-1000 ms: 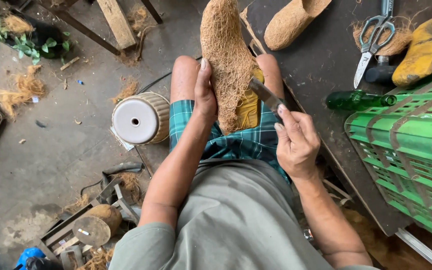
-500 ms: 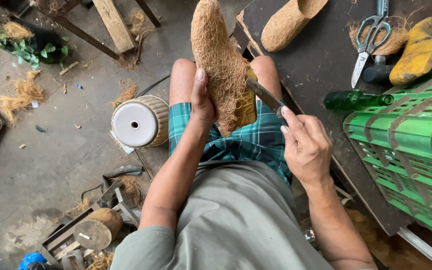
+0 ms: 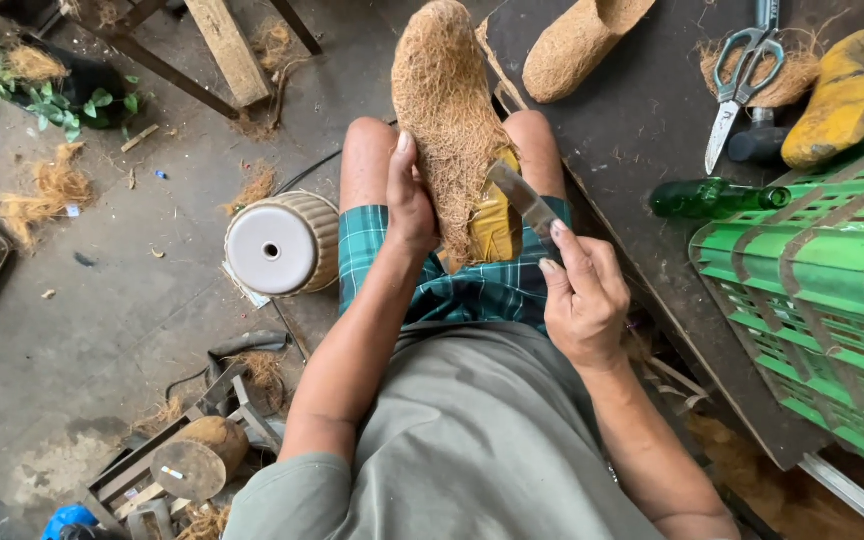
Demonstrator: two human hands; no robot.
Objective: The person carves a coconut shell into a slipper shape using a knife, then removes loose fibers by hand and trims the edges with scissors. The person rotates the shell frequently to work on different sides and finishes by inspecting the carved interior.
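Shoe shape: a long brown hairy shoe shape [image 3: 447,110] made of rough fibre stands on end on the person's lap, between the knees. Its toe points away from the person. A yellow block [image 3: 497,225] shows at its lower right side.
Left hand: the left hand [image 3: 410,200] lies flat against the left side of the hairy shoe shape. The fingers point up along it and the thumb goes round it. It holds the shape steady.
Right hand: the right hand [image 3: 582,295] is closed tight round the handle of a knife [image 3: 522,200]. The thumb and first finger pinch near the blade.
Knife: the flat grey blade slants up and to the left. Its tip touches the right side of the shoe shape, just above the yellow block.
Lap: the person sits in green checked shorts [image 3: 452,290] and a grey shirt.
Worktop: a dark board [image 3: 642,140] is on the person's right. Near its far edge lies a second hairy shoe shape [image 3: 577,45]. Scissors [image 3: 737,80] lie on a little pile of fibre near the far right corner. A yellow wooden shoe block [image 3: 837,100] lies just beside them. A green glass bottle [image 3: 717,197] lies on its side toward the right edge.
Crate: a green plastic crate [image 3: 822,290] sits at the right edge of the board.
Floor: a round ribbed pot [image 3: 282,245] lies on its side just left of the person's knee. Bits of brown fibre [image 3: 47,190] lie on the grey floor.
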